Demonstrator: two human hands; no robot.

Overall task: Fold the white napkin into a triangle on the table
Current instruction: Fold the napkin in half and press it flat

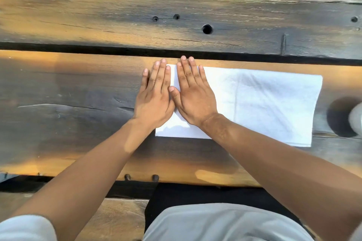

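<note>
left hand (154, 101) flat | right hand (193, 100) flat | both pressing napkin (264, 103) left end | table (78, 84)

No readable text — no labels, brands, numbers, signs.

Both arms reach forward, bare. The left hand (153, 96) and right hand (193, 95) lie flat, palms down, fingers straight, thumbs touching.

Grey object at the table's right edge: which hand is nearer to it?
Right. The right hand lies flat on the white napkin's left part, nearer the grey object; the left hand lies beside it, farther left, at the napkin's left edge.
</note>
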